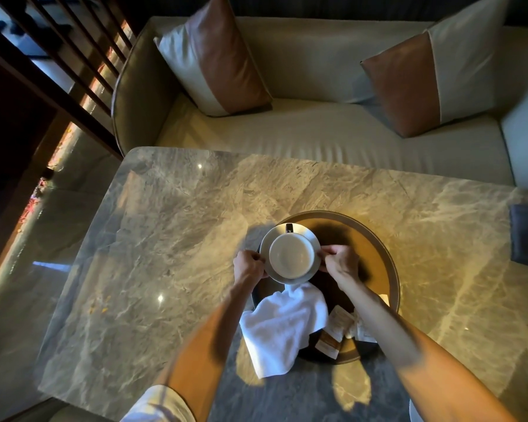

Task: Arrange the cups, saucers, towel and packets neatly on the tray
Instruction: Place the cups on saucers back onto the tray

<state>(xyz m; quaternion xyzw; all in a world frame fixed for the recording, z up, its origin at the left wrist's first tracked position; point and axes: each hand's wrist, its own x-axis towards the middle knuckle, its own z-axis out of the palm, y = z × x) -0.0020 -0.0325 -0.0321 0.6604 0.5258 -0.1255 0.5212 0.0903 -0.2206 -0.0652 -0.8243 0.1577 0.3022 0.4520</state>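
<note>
Both hands grip a round white saucer by opposite rims, left hand and right hand closed on it, over the left part of the round brown tray on the marble tabletop. An empty white cup sits on the saucer. A crumpled white towel drapes over the tray's near rim, paper packets just beside it.
</note>
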